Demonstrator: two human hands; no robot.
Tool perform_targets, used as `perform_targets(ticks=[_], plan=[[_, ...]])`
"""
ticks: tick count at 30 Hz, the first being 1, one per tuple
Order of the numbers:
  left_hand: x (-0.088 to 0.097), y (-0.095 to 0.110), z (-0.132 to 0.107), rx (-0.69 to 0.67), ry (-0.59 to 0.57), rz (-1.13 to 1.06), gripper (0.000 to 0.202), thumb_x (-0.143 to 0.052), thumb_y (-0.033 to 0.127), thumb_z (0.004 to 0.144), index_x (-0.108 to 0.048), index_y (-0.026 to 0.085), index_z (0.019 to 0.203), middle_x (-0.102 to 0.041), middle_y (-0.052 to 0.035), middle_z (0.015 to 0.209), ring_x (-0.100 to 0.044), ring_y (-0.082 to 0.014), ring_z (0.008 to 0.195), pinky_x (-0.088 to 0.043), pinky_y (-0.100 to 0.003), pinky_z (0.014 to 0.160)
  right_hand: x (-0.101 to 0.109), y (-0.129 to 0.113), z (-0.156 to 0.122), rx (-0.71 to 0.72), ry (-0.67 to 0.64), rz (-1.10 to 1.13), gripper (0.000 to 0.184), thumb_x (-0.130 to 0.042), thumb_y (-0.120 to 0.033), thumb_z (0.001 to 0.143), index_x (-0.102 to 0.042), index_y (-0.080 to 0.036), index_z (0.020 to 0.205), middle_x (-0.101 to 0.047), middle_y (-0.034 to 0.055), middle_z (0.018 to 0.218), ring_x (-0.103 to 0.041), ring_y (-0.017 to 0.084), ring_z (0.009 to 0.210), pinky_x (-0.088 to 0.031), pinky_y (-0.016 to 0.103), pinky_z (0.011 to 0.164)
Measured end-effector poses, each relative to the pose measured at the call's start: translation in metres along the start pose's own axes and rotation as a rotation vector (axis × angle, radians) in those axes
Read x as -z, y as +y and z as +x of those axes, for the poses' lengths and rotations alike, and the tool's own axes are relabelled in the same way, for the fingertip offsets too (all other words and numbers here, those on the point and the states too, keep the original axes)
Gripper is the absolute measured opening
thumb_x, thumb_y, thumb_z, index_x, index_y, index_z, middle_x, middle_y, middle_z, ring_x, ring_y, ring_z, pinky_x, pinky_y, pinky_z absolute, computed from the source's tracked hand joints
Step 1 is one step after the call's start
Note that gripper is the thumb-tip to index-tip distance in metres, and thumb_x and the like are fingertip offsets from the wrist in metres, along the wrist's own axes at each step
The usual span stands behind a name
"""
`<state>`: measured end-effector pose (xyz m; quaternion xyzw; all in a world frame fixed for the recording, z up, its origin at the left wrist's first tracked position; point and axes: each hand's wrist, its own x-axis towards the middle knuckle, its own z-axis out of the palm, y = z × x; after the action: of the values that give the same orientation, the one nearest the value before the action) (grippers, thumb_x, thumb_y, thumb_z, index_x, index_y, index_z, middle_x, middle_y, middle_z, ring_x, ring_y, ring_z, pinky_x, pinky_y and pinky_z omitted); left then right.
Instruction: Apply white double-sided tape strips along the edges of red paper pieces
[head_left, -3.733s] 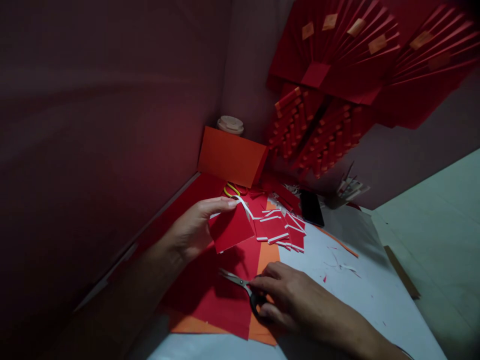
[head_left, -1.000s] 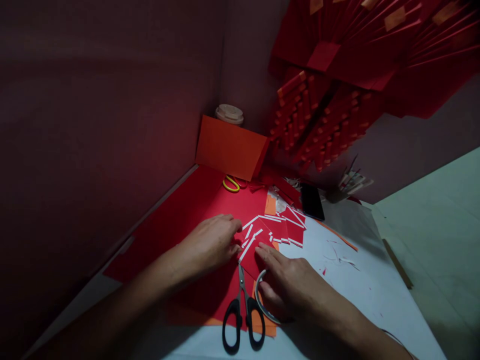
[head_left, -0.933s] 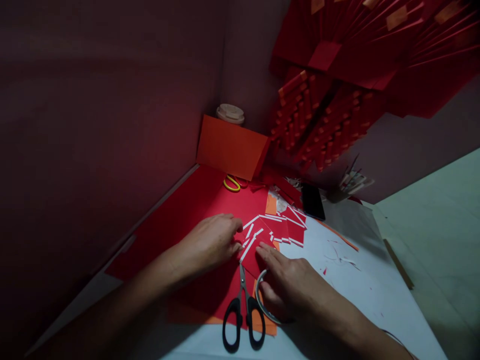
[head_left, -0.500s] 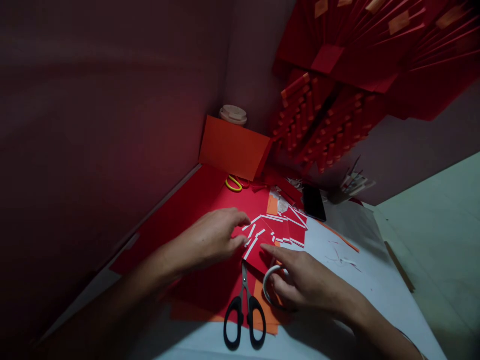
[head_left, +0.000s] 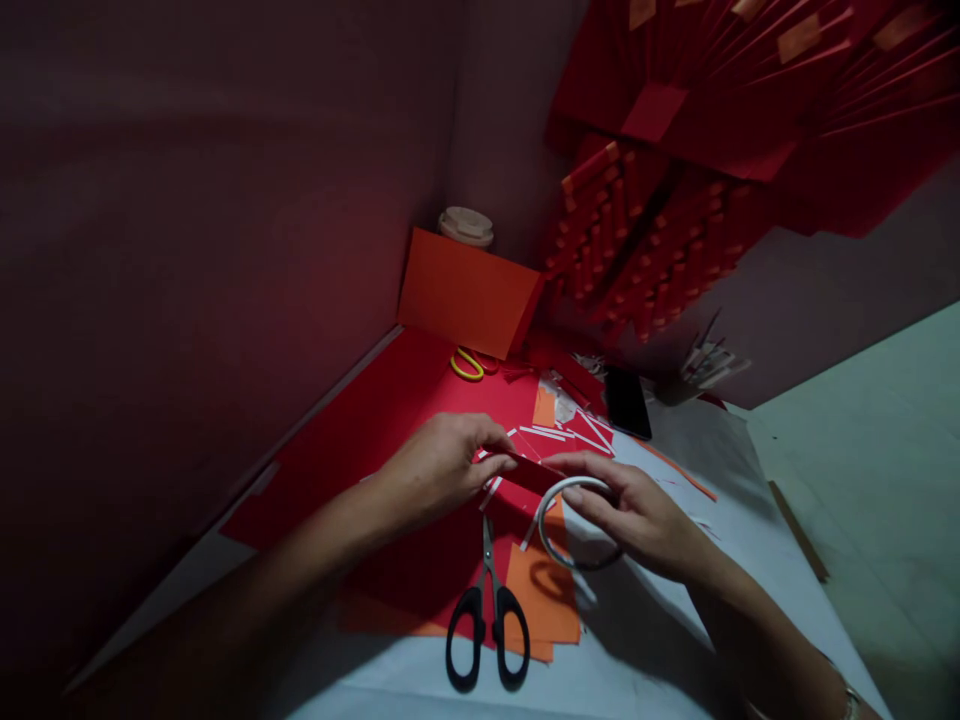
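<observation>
A small piece of red paper (head_left: pixel 531 473) is lifted off the pile, tilted nearly edge-on. My left hand (head_left: pixel 442 458) pinches its left end between thumb and fingers. My right hand (head_left: pixel 634 505) has a white roll of tape (head_left: pixel 545 520) hooked on its thumb, while its fingertips touch the paper's right end. Below the hands, red paper pieces with white tape strips (head_left: pixel 592 428) overlap one another. Black-handled scissors (head_left: pixel 487 600) lie nearer to me, blades pointing away. Orange paper sheets (head_left: pixel 541 600) lie beside them, under the roll's shadow.
Large red sheets (head_left: pixel 375 420) cover the table's left side against the wall. Behind stand a folded orange card (head_left: pixel 469 292) and a lidded cup (head_left: pixel 466 226). Yellow-handled scissors (head_left: pixel 467 364), a phone (head_left: pixel 628 403) and a pen holder (head_left: pixel 694 375) sit farther back. Red paper decorations (head_left: pixel 652 240) hang above.
A red paper piece has been picked up from the pile and is held between both hands. My right hand has risen slightly and moved right with the roll of tape.
</observation>
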<state>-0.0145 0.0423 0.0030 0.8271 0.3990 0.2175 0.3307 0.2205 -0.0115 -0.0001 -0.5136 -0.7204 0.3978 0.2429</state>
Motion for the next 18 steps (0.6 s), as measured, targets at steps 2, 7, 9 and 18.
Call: perform_targets(ticks=[2,7,9,18], plan=[[0.007,0.003,-0.001,0.071,0.023,-0.153,0.019,-0.055,0.028,0.085,-0.070,0.017,0.090,-0.070,-0.0026,0.080,-0.062,-0.0163,0.075,-0.044,-0.025,0.068,0.002,0.003,0.002,-0.038,0.083,0.096,0.028,-0.056,-0.039,0.090,-0.067,-0.020,0.107,-0.069,0.0043,0.088,-0.064,0.019,0.082,-0.050,0.027,0.070],[0.011,0.004,-0.003,0.221,0.043,-0.298,0.031,-0.055,0.032,0.081,-0.060,0.017,0.107,-0.055,0.0036,0.063,-0.053,-0.0144,0.060,-0.039,-0.025,0.056,-0.002,0.006,0.004,-0.129,0.190,0.289,0.029,-0.060,-0.044,0.087,-0.067,-0.018,0.097,-0.067,0.0037,0.081,-0.057,0.012,0.062,-0.040,0.020,0.050],[0.009,0.004,-0.003,0.259,-0.024,-0.386,0.029,-0.053,0.033,0.081,-0.057,0.017,0.106,-0.054,0.0039,0.063,-0.051,-0.0139,0.059,-0.038,-0.025,0.055,-0.005,0.006,0.003,-0.158,0.210,0.341,0.029,-0.062,-0.043,0.085,-0.066,-0.018,0.101,-0.066,0.0024,0.078,-0.051,0.010,0.055,-0.036,0.020,0.048],[0.014,0.013,-0.005,0.237,-0.377,-0.494,0.018,-0.051,0.033,0.083,-0.060,0.017,0.082,-0.044,0.0050,0.061,-0.037,-0.0100,0.053,-0.029,-0.022,0.049,-0.022,0.006,-0.001,-0.187,0.141,0.692,0.023,-0.059,-0.038,0.088,-0.066,-0.020,0.101,-0.064,0.0021,0.077,-0.046,0.010,0.055,-0.033,0.020,0.048]])
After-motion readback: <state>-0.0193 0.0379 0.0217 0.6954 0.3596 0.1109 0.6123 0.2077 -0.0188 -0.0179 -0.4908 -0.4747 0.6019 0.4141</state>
